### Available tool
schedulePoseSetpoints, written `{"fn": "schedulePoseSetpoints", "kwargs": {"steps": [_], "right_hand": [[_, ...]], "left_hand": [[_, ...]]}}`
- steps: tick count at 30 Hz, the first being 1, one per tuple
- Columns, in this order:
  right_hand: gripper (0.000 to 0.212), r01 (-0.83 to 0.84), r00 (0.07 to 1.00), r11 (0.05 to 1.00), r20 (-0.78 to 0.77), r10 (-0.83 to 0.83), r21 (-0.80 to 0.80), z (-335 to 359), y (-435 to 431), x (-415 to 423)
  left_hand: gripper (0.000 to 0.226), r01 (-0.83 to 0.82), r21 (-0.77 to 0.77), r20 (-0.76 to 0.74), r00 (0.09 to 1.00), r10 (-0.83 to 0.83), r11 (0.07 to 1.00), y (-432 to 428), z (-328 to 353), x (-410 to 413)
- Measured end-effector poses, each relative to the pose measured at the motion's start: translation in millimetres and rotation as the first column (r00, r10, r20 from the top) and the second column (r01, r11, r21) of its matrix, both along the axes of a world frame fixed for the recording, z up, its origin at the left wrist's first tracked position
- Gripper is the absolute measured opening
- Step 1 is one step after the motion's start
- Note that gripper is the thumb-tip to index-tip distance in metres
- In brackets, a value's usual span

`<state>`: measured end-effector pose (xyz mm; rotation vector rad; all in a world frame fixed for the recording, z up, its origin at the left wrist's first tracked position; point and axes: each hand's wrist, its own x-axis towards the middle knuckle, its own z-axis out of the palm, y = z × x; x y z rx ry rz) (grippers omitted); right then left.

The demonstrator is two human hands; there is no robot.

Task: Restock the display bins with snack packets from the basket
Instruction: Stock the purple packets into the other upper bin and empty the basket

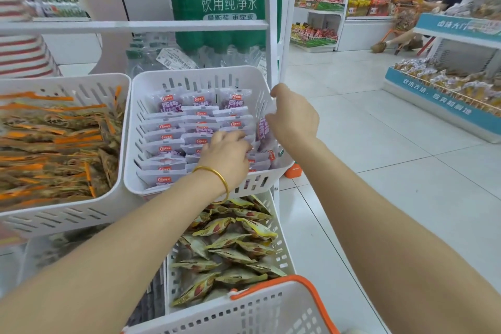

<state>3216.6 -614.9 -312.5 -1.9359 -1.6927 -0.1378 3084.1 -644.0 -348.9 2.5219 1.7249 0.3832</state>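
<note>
A white slotted display bin holds rows of pale purple snack packets. My left hand, with a gold bangle on the wrist, rests palm-down on the packets near the bin's front right, fingers pressing into them. My right hand is at the bin's right wall, fingers curled around an upright purple packet against that wall. The white basket with an orange handle is at the bottom edge; its inside is hidden.
A bin of orange-striped brown packets sits to the left. Below is a bin of yellow packets. Bottled water packs stand behind the white rack. A tiled aisle opens to the right, with shelves and a person far off.
</note>
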Motion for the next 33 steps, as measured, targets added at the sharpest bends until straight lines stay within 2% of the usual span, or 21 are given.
{"fn": "schedulePoseSetpoints", "kwargs": {"steps": [3,6,9,11,12,13,15,17,19,22,23,25,28,30,33], "right_hand": [[0.020,-0.067,0.973,0.996,0.218,0.079,-0.059,-9,2,0],[0.015,-0.083,0.885,0.979,0.438,0.157,-0.184,-15,4,1],[0.017,-0.128,0.856,0.952,0.454,0.248,-0.278,-13,4,4],[0.022,-0.179,0.893,0.962,0.376,0.246,-0.205,-9,-5,10],[0.033,-0.185,0.934,0.976,0.288,0.212,-0.116,-8,-12,14],[0.043,-0.177,0.972,0.984,0.154,0.178,-0.020,-5,-23,19],[0.042,-0.154,0.982,0.982,-0.091,0.165,0.112,-5,-53,21],[0.036,-0.166,0.940,0.975,-0.274,0.201,0.145,-13,-90,11],[0.033,-0.201,0.844,0.963,-0.467,0.263,0.177,-25,-125,-9],[0.030,-0.275,0.769,0.954,-0.567,0.294,0.122,-73,-179,-44],[0.030,-0.343,0.759,0.939,-0.579,0.298,0.034,-97,-196,-57],[0.031,-0.481,0.764,0.847,-0.582,0.278,-0.227,-151,-227,-80],[0.030,-0.595,0.788,0.582,-0.545,0.287,-0.554,-221,-265,-106],[0.032,-0.599,0.795,0.419,-0.444,0.413,-0.683,-254,-284,-117],[0.039,-0.530,0.805,0.298,-0.360,0.472,-0.794,-294,-299,-125]], "left_hand": [[0.038,0.000,0.012,0.010,1.000,-0.001,1.000,1,-2,0],[0.039,0.003,0.007,0.001,1.000,-0.003,1.000,2,-2,-1],[0.039,0.012,-0.010,-0.003,1.000,-0.012,1.000,2,-1,-2],[0.038,0.023,-0.007,0.019,1.000,-0.023,1.000,-3,2,-3],[0.038,0.027,0.006,0.050,0.998,-0.028,1.000,-8,4,-5],[0.038,0.035,0.035,0.103,0.994,-0.038,0.999,-15,7,-8],[0.038,0.051,0.100,0.234,0.969,-0.073,0.994,-40,9,-17],[0.037,0.056,0.165,0.354,0.928,-0.112,0.985,-79,8,-32],[0.034,0.056,0.183,0.406,0.905,-0.127,0.981,-115,1,-47],[0.031,0.069,0.088,0.350,0.932,-0.096,0.994,-175,-27,-81],[0.031,0.059,0.020,0.317,0.946,-0.062,0.998,-198,-38,-94],[0.031,0.035,-0.121,0.231,0.973,-0.006,0.992,-238,-61,-124],[0.031,0.026,-0.325,0.100,0.995,0.007,0.945,-287,-87,-165],[0.030,-0.005,-0.400,0.049,0.998,0.027,0.916,-310,-96,-182],[0.030,-0.071,-0.462,0.030,0.995,0.095,0.884,-332,-109,-195]]}}
